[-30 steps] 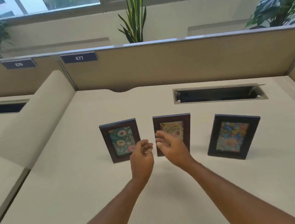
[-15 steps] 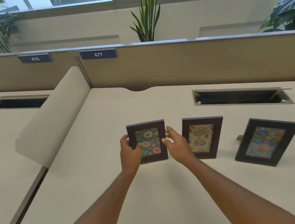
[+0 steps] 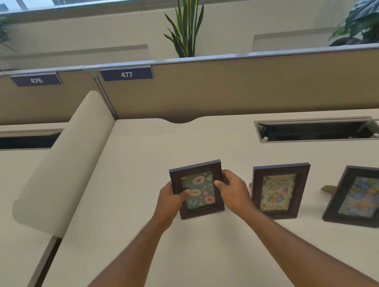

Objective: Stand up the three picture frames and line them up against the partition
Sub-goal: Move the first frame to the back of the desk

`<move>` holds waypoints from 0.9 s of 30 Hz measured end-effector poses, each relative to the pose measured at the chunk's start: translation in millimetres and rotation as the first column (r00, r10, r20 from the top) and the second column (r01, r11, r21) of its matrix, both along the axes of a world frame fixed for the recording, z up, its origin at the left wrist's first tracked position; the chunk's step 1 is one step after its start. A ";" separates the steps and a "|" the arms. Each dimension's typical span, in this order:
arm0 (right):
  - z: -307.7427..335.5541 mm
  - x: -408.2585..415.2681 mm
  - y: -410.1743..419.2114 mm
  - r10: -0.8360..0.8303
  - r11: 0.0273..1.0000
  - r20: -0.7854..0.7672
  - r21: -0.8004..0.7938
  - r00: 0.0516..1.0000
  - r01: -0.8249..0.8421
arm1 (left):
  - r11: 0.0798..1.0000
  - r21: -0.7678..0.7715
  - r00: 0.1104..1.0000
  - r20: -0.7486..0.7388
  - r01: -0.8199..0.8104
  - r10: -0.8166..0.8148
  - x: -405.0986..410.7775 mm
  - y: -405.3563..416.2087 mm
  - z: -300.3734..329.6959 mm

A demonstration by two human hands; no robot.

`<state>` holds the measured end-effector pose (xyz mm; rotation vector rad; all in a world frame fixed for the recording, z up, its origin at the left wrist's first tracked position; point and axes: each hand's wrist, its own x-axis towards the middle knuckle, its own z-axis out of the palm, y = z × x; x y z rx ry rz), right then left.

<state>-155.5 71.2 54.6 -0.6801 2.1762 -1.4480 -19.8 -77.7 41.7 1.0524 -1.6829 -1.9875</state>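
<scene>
Three dark picture frames stand upright on the cream desk [image 3: 198, 267]. The donut frame [image 3: 196, 171] is on the left, and both hands hold it by its sides: my left hand [image 3: 170, 204] on its left edge, my right hand [image 3: 233, 192] on its right edge, thumbs on the front. To its right the birthday frame [image 3: 280, 190] stands on its own stand. The balloon frame [image 3: 367, 196] stands furthest right, turned at an angle. The tan partition [image 3: 236, 86] runs along the desk's far edge, well behind all three frames.
An open cable tray slot [image 3: 319, 131] lies in the desk behind the right two frames. A rounded cream side divider [image 3: 68, 166] borders the desk on the left. Number plates 476 and 477 [image 3: 126, 74] hang on the partition. Plants stand beyond it.
Both hands went from empty in front of the frames to gripping the donut frame by its sides. The view has shifted left and closer.
</scene>
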 end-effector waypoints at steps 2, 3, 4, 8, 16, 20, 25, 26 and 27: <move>2.9 -6.4 -15.2 -0.008 1.000 -0.008 0.001 1.000 0.008 | 1.000 -0.008 1.000 -0.003 -0.002 0.002 -7.5 -14.7 3.7; 4.8 -10.5 -23.9 -0.013 1.000 -0.011 0.001 1.000 0.013 | 1.000 -0.016 1.000 -0.004 0.001 -0.001 -11.8 -22.9 6.3; 6.6 -14.0 -29.9 -0.018 1.000 -0.015 0.002 1.000 0.018 | 1.000 -0.024 1.000 -0.009 0.005 -0.005 -15.5 -28.5 9.1; 13.9 -35.2 -72.6 -0.029 1.000 -0.011 -0.010 1.000 0.029 | 0.999 -0.034 0.999 -0.039 0.013 -0.015 -36.1 -67.7 22.2; 24.5 -86.6 -161.0 -0.049 0.999 -0.037 0.011 0.998 0.049 | 0.997 -0.076 1.000 -0.030 -0.005 0.003 -87.9 -146.6 34.7; 23.0 -112.5 -198.7 -0.038 0.999 -0.041 0.025 0.998 0.039 | 0.998 -0.063 1.000 -0.027 -0.015 0.013 -112.6 -181.0 31.6; 13.5 -136.4 -231.8 -0.007 0.999 -0.042 0.039 0.999 0.008 | 0.997 -0.064 0.999 -0.004 -0.032 0.032 -132.3 -210.0 22.2; 11.1 -138.8 -235.3 -0.002 0.999 -0.043 0.042 0.999 0.003 | 0.998 -0.059 0.999 -0.001 -0.034 0.034 -134.2 -213.3 19.9; 8.3 -140.5 -238.3 0.003 0.999 -0.043 0.044 0.999 -0.001 | 0.998 -0.054 0.999 0.003 -0.035 0.035 -135.3 -216.5 17.7</move>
